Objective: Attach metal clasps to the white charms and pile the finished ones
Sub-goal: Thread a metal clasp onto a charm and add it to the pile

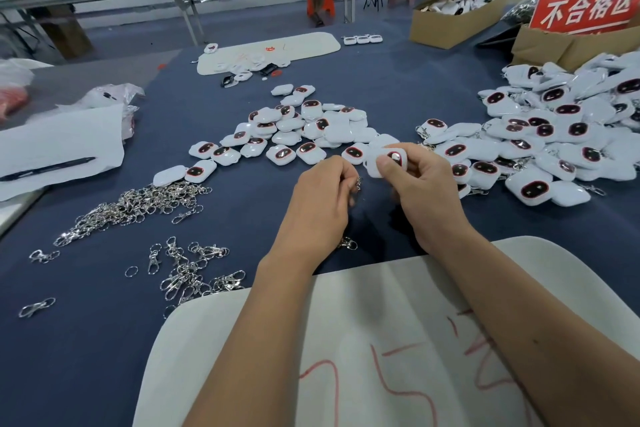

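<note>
Blue work table [104,340], charms beyond my hands.
My right hand [420,191] pinches a white charm [382,163]; my left hand [320,198] grips a clasp [357,184] beside it, to join them.

You are wearing the only camera on your head, and it is looking forward and down across the blue table [398,80]. Being wide-angle, it is bending the far shelving and stretching the near edge. Your forearms are entering from the near side, with your left hand [320,198] and right hand [420,191] sitting close to the lens at mid-frame. The view is reaching as far as the cardboard boxes [450,15] at the far right. No second view is sharing the scene.
</note>
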Motion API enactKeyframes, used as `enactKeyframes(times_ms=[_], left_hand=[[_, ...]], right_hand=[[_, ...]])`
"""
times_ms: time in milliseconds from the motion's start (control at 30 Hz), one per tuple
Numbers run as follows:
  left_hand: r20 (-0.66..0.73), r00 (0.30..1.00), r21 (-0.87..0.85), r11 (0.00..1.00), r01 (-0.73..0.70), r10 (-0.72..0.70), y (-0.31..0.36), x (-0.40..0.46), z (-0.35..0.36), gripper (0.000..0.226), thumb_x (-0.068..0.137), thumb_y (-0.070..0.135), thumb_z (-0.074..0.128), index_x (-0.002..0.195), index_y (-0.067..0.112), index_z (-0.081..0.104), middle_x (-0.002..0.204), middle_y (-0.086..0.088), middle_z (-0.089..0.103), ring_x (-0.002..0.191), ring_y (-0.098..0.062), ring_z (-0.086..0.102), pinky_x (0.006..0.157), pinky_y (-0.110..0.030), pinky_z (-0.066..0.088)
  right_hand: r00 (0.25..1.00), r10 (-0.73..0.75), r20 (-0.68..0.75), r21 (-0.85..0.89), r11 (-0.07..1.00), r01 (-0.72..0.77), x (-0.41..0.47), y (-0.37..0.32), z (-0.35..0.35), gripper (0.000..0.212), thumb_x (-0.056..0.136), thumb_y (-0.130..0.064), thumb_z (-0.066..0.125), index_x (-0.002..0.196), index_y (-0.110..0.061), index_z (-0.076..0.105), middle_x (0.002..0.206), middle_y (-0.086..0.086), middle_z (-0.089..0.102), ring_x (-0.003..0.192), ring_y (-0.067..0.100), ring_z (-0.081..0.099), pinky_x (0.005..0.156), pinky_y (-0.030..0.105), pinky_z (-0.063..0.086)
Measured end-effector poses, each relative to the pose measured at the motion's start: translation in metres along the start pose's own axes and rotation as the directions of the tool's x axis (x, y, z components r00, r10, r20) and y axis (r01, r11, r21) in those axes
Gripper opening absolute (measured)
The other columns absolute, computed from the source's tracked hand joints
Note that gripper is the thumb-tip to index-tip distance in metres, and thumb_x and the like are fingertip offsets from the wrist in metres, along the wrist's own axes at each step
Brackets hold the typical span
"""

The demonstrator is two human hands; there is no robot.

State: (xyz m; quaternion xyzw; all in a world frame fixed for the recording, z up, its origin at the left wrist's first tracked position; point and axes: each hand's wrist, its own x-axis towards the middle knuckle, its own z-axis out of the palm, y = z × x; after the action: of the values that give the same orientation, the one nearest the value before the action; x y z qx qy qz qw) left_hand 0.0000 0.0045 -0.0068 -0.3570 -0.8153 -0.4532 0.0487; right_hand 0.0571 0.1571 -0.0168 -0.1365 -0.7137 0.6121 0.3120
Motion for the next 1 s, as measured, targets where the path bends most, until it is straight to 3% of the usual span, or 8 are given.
enactKeyframes(times_ms=[100, 167, 367, 500, 667, 867, 1000], left_hand=[[0.031, 0.999, 0.015, 1.0, -0.008, 0.007, 0.002, 0.0, 0.001, 0.023, 0.099, 0.006, 0.047, 0.084, 0.021, 0.055, 0.076, 0.008, 0.063, 0.077, -0.016, 0.061, 0.074, -0.045, 0.053], [0.049, 0.999, 0.014, 1.0, -0.012, 0.011, 0.003, 0.0, 0.003, 0.023, 0.1, 0.006, 0.048, 0.084, 0.02, 0.056, 0.075, 0.007, 0.064, 0.077, -0.015, 0.062, 0.075, -0.044, 0.053], [0.064, 0.997, 0.001, 0.999, -0.032, 0.032, 0.006, 0.0, 0.004, 0.021, 0.099, 0.003, 0.049, 0.085, 0.016, 0.058, 0.072, 0.009, 0.062, 0.073, -0.012, 0.058, 0.069, -0.032, 0.049], [0.087, 0.996, 0.002, 1.0, -0.019, 0.019, 0.006, 0.0, 0.005, 0.02, 0.099, 0.002, 0.047, 0.086, 0.014, 0.057, 0.073, 0.006, 0.063, 0.073, -0.013, 0.059, 0.07, -0.035, 0.05], [0.081, 0.997, 0.014, 1.0, -0.003, 0.002, 0.007, -0.002, 0.007, 0.022, 0.101, 0.004, 0.044, 0.088, 0.017, 0.055, 0.074, 0.007, 0.063, 0.074, -0.012, 0.059, 0.068, -0.033, 0.048], [0.076, 0.996, 0.042, 0.998, 0.05, -0.053, 0.01, -0.003, 0.007, 0.023, 0.101, 0.008, 0.04, 0.086, 0.02, 0.053, 0.08, 0.005, 0.063, 0.077, -0.018, 0.06, 0.07, -0.043, 0.052], [0.082, 0.994, 0.107, 0.992, 0.07, -0.079, 0.014, -0.003, 0.007, 0.024, 0.092, 0.006, 0.038, 0.079, 0.021, 0.05, 0.082, 0.003, 0.061, 0.076, -0.024, 0.057, 0.068, -0.05, 0.053]], right_hand=[[0.999, 0.028, -0.033, -0.008, 1.0, -0.029, 0.001, -0.001, 0.0, 0.011, 0.103, -0.022, 0.061, 0.105, -0.021, 0.072, 0.083, -0.015, 0.063, 0.075, 0.005, 0.055, 0.073, 0.027, 0.044], [0.999, 0.023, -0.043, -0.064, 0.998, -0.025, 0.002, 0.0, 0.002, 0.012, 0.105, -0.024, 0.057, 0.105, -0.024, 0.069, 0.087, -0.017, 0.063, 0.078, 0.002, 0.057, 0.076, 0.024, 0.043], [0.999, -0.039, 0.01, -0.201, 0.979, 0.041, 0.002, -0.003, 0.003, 0.02, 0.105, -0.019, 0.048, 0.099, -0.018, 0.067, 0.08, -0.015, 0.061, 0.075, -0.004, 0.054, 0.067, 0.01, 0.039], [0.999, -0.031, 0.038, -0.209, 0.977, 0.038, 0.003, -0.001, 0.003, 0.019, 0.102, -0.016, 0.048, 0.095, -0.015, 0.066, 0.06, -0.023, 0.052, 0.059, 0.0, 0.045, 0.057, 0.012, 0.037], [0.996, -0.075, 0.039, -0.238, 0.968, 0.082, 0.001, -0.004, 0.003, 0.019, 0.101, -0.013, 0.048, 0.097, -0.014, 0.066, 0.071, -0.012, 0.057, 0.065, 0.001, 0.047, 0.06, 0.014, 0.039], [0.984, -0.17, 0.05, -0.31, 0.934, 0.177, -0.003, -0.004, 0.003, 0.017, 0.102, -0.01, 0.048, 0.094, -0.01, 0.063, 0.074, -0.003, 0.06, 0.067, 0.006, 0.047, 0.06, 0.015, 0.039], [0.974, -0.218, 0.062, -0.359, 0.906, 0.225, -0.005, -0.003, 0.005, 0.017, 0.104, -0.011, 0.048, 0.093, -0.009, 0.06, 0.076, 0.006, 0.064, 0.071, 0.018, 0.053, 0.062, 0.021, 0.04]])
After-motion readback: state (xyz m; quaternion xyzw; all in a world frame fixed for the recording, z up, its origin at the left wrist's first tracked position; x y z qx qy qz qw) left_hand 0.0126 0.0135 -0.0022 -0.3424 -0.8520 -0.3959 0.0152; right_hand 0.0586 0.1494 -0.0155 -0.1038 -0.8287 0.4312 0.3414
